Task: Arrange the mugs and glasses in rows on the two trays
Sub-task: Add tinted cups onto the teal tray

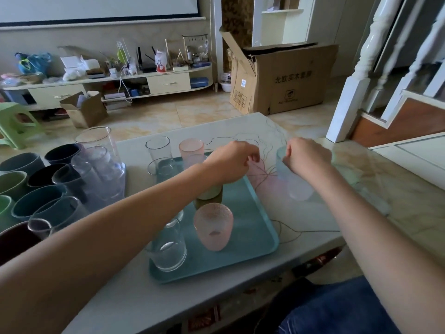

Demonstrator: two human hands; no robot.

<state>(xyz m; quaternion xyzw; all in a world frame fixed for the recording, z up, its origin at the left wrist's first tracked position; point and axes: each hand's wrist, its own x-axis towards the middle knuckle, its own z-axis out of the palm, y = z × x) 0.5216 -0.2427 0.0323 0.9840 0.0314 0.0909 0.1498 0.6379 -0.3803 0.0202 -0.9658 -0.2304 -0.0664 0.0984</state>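
- Two bare forearms reach forward over the bench (349,169); both wrists bend so the knuckles face the camera.
- Right hand (307,156) has its fingers curled over the rim of a pale blue frosted glass (295,184), gripping it from above; the glass is off the tray, just beside its right edge. Whether its base touches the bench I cannot tell.
- Left hand (234,162) is over the far middle of the teal tray (255,237), fingers curled downward above a greenish glass (209,192). Its fingertips are hidden behind the knuckles, so whether it grips that glass I cannot tell.
- Most of the greenish glass is covered by the left hand and wrist; only its lower part shows.
- One clear glass behind the left forearm is largely hidden.
- On or at the teal tray I count two clear glasses at the near left (168,249), one near pink frosted glass (213,227), two clear glasses at the far left (157,147), and two pink glasses at the far end (191,147).
- At the left, a tall clear glass (98,145) stands among several clear ones on a second tray that is mostly hidden.
- About nine dark and green mugs (36,201) crowd the left edge, some cut off by the frame.
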